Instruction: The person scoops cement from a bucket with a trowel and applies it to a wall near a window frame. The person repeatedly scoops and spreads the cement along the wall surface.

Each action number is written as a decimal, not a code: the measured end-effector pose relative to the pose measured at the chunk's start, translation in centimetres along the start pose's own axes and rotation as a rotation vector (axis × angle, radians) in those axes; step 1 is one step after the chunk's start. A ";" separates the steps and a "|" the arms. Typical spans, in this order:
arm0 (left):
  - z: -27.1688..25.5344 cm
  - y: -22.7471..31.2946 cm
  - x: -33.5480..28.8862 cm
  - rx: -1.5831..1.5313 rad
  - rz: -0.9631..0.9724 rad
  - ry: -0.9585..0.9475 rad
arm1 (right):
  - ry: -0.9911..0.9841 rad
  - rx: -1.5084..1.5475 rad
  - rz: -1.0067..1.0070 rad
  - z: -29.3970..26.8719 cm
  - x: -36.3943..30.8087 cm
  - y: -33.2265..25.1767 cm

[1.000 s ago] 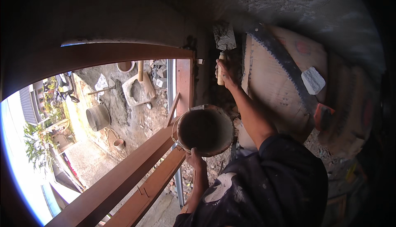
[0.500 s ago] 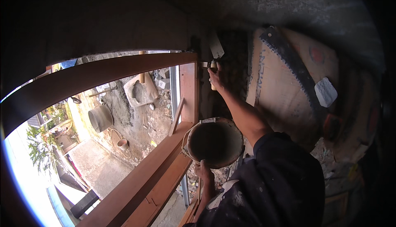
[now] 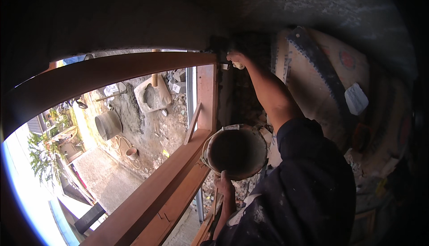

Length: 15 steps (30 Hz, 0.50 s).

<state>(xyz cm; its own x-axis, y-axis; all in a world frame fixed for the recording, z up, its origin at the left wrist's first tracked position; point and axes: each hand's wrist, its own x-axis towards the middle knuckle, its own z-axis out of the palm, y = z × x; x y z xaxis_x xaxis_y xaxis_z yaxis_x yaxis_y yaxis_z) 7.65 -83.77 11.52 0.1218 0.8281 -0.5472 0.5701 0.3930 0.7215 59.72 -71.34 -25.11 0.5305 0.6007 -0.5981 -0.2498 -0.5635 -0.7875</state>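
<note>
My right hand [image 3: 237,58] is stretched up to the dark wall beside the upper corner of the wooden window frame [image 3: 206,82]. Its fingers are closed round the pale handle [image 3: 239,65] of a trowel, whose blade is lost in the shadow. Lower down, my left hand [image 3: 224,184] grips the near rim of a bucket [image 3: 263,145], thumb over the edge. The bucket's inside is too dark to make out what it holds. A thin wire handle hangs on its left side.
Right of my arm, a long handsaw [image 3: 315,65] and a pale stone chunk [image 3: 356,99] lie against brown sacks [image 3: 308,96]. Through the frame show a grey tub [image 3: 108,125], a small bucket [image 3: 132,153] and rubble-strewn ground. A slanted wooden brace [image 3: 194,123] stands in the frame's corner.
My right hand has risen with the trowel toward the wall above the frame corner, and the blade has gone out of sight. The bucket has shifted slightly right in view.
</note>
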 end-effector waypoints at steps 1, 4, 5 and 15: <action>0.1 0.2 0.1 0.003 0.015 0.002 | -0.018 -0.017 -0.026 -0.8 0.3 -0.5; 0.8 0.7 -0.1 -0.026 0.026 0.037 | -0.147 0.098 -0.814 -4.7 -2.1 -4.1; 1.1 0.8 -0.5 -0.054 -0.002 0.047 | -0.199 0.147 -0.872 -6.2 -3.3 -6.0; 0.4 -1.8 1.9 -0.093 -0.073 0.009 | -0.306 0.512 0.059 -9.8 -17.3 -10.3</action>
<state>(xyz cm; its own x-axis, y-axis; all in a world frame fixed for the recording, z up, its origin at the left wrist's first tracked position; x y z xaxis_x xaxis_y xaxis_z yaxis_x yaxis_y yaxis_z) 7.19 -83.08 8.95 0.0748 0.7994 -0.5961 0.4993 0.4874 0.7163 61.04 -81.46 -5.21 0.2651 0.7556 -0.5989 -0.6709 -0.3016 -0.6775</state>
